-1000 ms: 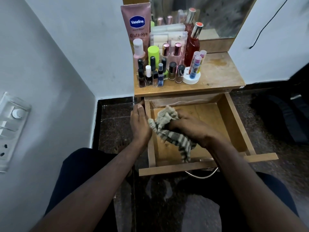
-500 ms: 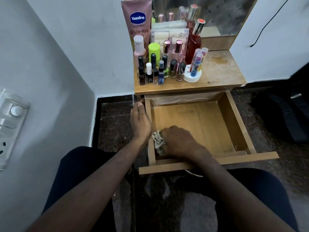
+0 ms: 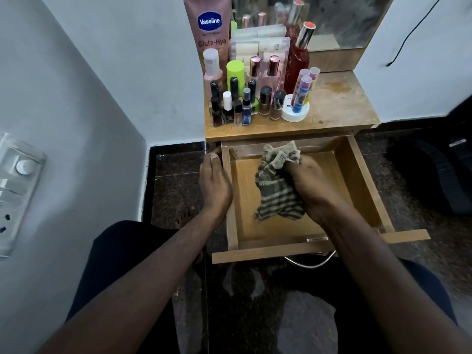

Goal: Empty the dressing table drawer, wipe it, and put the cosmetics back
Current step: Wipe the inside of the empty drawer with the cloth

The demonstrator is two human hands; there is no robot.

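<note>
One drawer is standing pulled out of the wooden table, holding only one striped cloth. The right hand is closing its grip around that cloth, bunching it over the drawer's floor near the back wall. The left hand is lying flat along the drawer's left wall, fingers extended, gripping nothing. The cosmetics are crowding the table's left half: one tall Vaseline tube, one red bottle, roughly a dozen small bottles. A mirror is rising behind. The floor is dark speckled stone between pale walls; one switch panel is sitting on the left wall.
</note>
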